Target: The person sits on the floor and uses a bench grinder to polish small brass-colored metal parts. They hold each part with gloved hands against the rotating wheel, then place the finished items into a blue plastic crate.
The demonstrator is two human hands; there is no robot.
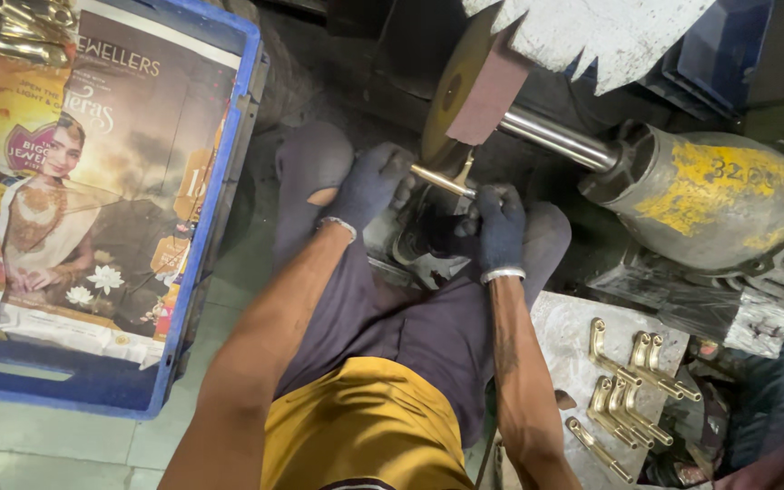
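Both my hands wear dark gloves. My left hand [369, 186] grips one end of a brass rod-shaped fitting [442, 179], and my right hand [499, 227] grips its other end. I press the fitting against the rim of a round buffing wheel [451, 91]. The wheel turns on a steel shaft [560, 138] that runs from a grey motor with worn yellow paint [714, 195]. My knees in dark trousers sit just below the wheel.
A blue plastic crate [215, 200] lined with printed newspaper stands on the left, brass parts in its top corner. Several brass L-shaped fittings [632, 386] lie on a grey slab at lower right. A torn white guard [610, 32] hangs above the wheel.
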